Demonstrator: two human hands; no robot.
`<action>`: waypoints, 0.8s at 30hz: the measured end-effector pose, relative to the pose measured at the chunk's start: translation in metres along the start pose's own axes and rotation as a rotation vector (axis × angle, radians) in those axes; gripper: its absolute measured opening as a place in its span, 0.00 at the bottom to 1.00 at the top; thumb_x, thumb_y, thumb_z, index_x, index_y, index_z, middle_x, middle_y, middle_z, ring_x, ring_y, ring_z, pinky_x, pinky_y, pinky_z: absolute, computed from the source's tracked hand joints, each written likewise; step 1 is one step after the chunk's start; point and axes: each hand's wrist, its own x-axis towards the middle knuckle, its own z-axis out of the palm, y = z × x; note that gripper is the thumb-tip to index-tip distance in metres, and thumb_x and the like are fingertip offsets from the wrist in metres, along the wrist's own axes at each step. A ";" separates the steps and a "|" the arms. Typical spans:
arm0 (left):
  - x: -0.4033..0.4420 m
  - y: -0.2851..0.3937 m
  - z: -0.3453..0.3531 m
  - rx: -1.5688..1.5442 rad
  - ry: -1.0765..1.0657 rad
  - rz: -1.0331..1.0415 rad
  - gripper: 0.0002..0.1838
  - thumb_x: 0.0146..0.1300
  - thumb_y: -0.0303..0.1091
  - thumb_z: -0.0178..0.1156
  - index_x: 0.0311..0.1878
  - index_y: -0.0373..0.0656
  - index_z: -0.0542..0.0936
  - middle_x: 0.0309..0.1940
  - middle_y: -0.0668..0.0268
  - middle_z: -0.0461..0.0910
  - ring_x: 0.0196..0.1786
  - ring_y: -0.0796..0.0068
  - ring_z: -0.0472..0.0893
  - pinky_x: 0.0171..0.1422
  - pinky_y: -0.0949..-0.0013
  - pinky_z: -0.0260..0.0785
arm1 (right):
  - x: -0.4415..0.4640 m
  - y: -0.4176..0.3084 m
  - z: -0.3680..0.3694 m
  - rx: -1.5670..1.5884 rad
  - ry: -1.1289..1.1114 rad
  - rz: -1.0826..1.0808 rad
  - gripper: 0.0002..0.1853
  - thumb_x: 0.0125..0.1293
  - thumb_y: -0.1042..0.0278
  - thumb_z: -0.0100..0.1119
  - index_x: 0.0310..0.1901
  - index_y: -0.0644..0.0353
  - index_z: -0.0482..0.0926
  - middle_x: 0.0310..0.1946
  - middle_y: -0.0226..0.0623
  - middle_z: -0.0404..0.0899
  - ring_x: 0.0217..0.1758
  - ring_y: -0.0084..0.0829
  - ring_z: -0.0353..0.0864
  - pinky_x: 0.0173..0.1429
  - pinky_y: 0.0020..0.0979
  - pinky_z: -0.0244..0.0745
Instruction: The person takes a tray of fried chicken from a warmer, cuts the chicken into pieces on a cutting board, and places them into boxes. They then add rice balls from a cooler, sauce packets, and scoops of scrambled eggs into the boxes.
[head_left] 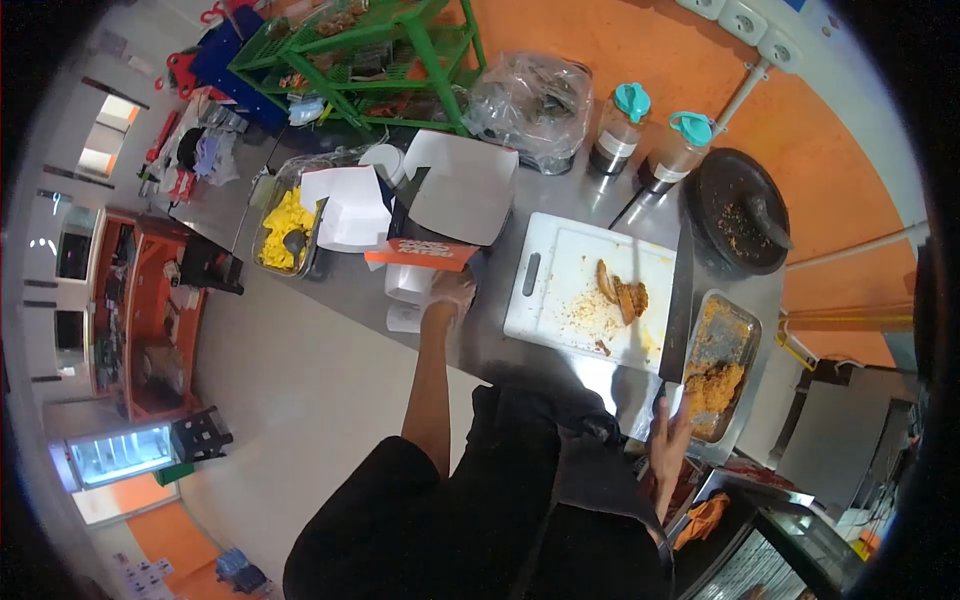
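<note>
Head view: right hand (670, 432) clamped on knife (680, 300) beside cutting board (560, 300) carrying sliced cutlet (626, 302), left hand (456, 288) at carton (458, 205), grip unclear; blade best kept low, away from left fingers.

the left hand (454, 290) is at the near side of an open takeaway box (462, 200) with an orange front flap (420, 252). the right hand (668, 440) is at the handle (660, 393) of a broad knife (679, 310), its blade running along the right edge of a white cutting board (550, 300). sliced breaded meat (627, 300) and crumbs (583, 318) lie on the board.
</note>
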 end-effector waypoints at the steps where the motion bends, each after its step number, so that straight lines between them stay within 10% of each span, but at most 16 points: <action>1: -0.002 -0.004 0.000 0.008 0.016 0.018 0.21 0.67 0.43 0.54 0.55 0.40 0.80 0.50 0.52 0.83 0.55 0.48 0.80 0.60 0.53 0.71 | -0.001 -0.005 -0.001 -0.016 0.027 -0.020 0.19 0.78 0.57 0.50 0.55 0.69 0.71 0.20 0.39 0.67 0.22 0.30 0.63 0.29 0.38 0.62; 4: -0.008 -0.006 -0.014 0.034 0.038 0.049 0.19 0.66 0.42 0.54 0.54 0.40 0.81 0.48 0.51 0.83 0.54 0.46 0.80 0.59 0.52 0.71 | -0.003 0.009 -0.002 0.007 0.061 -0.062 0.19 0.78 0.57 0.51 0.55 0.69 0.71 0.19 0.39 0.66 0.22 0.28 0.63 0.28 0.37 0.61; 6: -0.007 0.006 -0.041 0.043 -0.152 0.018 0.19 0.66 0.41 0.53 0.55 0.41 0.80 0.52 0.50 0.81 0.57 0.46 0.78 0.61 0.52 0.71 | -0.004 0.003 -0.007 0.097 -0.045 0.140 0.22 0.78 0.57 0.52 0.62 0.67 0.71 0.38 0.35 0.77 0.38 0.24 0.67 0.43 0.30 0.67; 13: -0.009 0.014 -0.038 -0.070 0.073 -0.084 0.15 0.67 0.40 0.57 0.48 0.39 0.82 0.48 0.51 0.82 0.52 0.48 0.80 0.57 0.52 0.71 | -0.004 -0.006 -0.014 -0.090 -0.023 0.200 0.24 0.79 0.58 0.51 0.67 0.66 0.69 0.34 0.35 0.74 0.34 0.24 0.66 0.40 0.29 0.67; 17: -0.045 0.150 -0.102 -0.253 0.142 -0.292 0.13 0.70 0.38 0.58 0.42 0.37 0.83 0.42 0.52 0.81 0.46 0.52 0.81 0.53 0.55 0.73 | -0.012 -0.001 -0.019 -0.023 0.099 0.035 0.21 0.78 0.57 0.51 0.61 0.68 0.71 0.26 0.36 0.71 0.29 0.26 0.66 0.32 0.34 0.64; 22: -0.063 0.262 -0.022 -0.378 -0.249 -0.020 0.33 0.68 0.53 0.58 0.68 0.40 0.67 0.63 0.49 0.68 0.67 0.55 0.69 0.73 0.47 0.59 | -0.022 0.009 -0.028 0.015 0.079 0.108 0.20 0.78 0.60 0.52 0.58 0.70 0.72 0.28 0.40 0.74 0.31 0.23 0.67 0.31 0.31 0.64; 24: -0.055 0.306 0.011 -0.186 -0.314 -0.002 0.46 0.67 0.62 0.54 0.77 0.39 0.56 0.74 0.41 0.56 0.76 0.49 0.59 0.81 0.44 0.47 | -0.026 0.021 -0.030 -0.074 0.109 0.055 0.19 0.78 0.60 0.50 0.59 0.69 0.71 0.32 0.54 0.80 0.29 0.42 0.72 0.39 0.40 0.71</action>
